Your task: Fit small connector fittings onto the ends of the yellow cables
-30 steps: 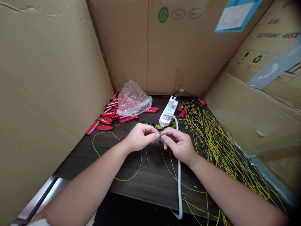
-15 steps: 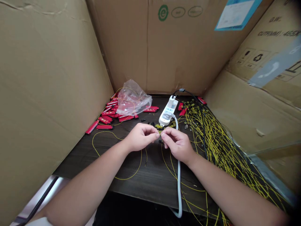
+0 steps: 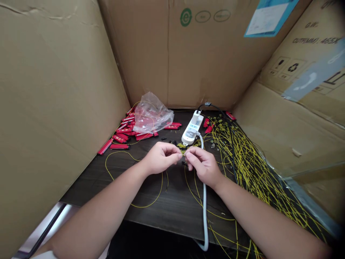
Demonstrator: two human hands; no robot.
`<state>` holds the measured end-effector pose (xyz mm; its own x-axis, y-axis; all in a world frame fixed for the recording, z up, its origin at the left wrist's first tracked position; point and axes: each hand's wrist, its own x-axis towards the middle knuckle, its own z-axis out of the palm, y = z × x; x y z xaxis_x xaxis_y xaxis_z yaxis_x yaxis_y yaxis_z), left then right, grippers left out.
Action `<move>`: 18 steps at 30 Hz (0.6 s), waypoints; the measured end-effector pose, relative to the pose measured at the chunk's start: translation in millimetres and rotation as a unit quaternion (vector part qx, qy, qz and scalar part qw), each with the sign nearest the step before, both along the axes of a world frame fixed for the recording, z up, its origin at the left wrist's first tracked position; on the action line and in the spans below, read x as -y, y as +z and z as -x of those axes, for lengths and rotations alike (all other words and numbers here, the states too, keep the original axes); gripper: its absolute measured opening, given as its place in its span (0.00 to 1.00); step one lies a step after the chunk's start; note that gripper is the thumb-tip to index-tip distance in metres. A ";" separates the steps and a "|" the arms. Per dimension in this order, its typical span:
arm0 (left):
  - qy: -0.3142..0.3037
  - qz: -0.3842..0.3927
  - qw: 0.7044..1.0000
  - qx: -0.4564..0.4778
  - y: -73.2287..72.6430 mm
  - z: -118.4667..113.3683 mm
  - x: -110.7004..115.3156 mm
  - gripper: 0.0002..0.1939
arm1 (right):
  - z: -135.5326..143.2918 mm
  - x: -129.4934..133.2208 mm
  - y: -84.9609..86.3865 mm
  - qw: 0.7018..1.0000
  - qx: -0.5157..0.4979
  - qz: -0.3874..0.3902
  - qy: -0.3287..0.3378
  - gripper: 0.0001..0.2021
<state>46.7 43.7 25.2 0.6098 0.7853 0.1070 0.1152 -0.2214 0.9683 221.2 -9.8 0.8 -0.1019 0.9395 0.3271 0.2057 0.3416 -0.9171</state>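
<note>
My left hand [image 3: 163, 158] and my right hand [image 3: 202, 164] meet over the middle of the dark table, thumb and forefinger pinched on each. Between the fingertips runs a short bit of thin yellow cord, largely covered by the fingers. A loop of yellow cord [image 3: 145, 207] lies on the table below my left hand, and more thin strands hang below my right hand. Just behind the fingertips are small yellow coils [image 3: 181, 145] and small black pieces, too small to name. Right of my right hand spreads a big tangle of yellow cords [image 3: 250, 169].
A white power strip [image 3: 193, 126] with plugs stands behind my hands; its thick white cable [image 3: 205, 216] runs over the table's front edge. Red oblong pieces with dark ends [image 3: 120, 146] and a clear plastic bag [image 3: 153, 114] lie at back left. Cardboard boxes [image 3: 145, 54] wall three sides.
The view has shifted very slightly. Both hands keep their pinched pose at the same place, with only a tiny shift at the fingertips.
</note>
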 end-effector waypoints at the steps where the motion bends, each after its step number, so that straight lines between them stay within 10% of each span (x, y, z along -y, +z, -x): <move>1: 0.000 0.002 1.000 -0.001 0.1 0.2 0.0 0.07 | -0.4 -0.1 -0.9 1.000 -0.011 0.002 0.003 0.11; 18: 0.001 0.010 1.000 -0.002 0.5 -0.1 -0.6 0.07 | 1.3 1.4 1.9 1.000 0.008 0.007 0.009 0.10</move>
<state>46.7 44.3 25.8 0.6093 0.7880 0.0884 0.1195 -0.2015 0.9722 220.0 -11.2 2.6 -0.1250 0.9418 0.3121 0.2146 0.3328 -0.9183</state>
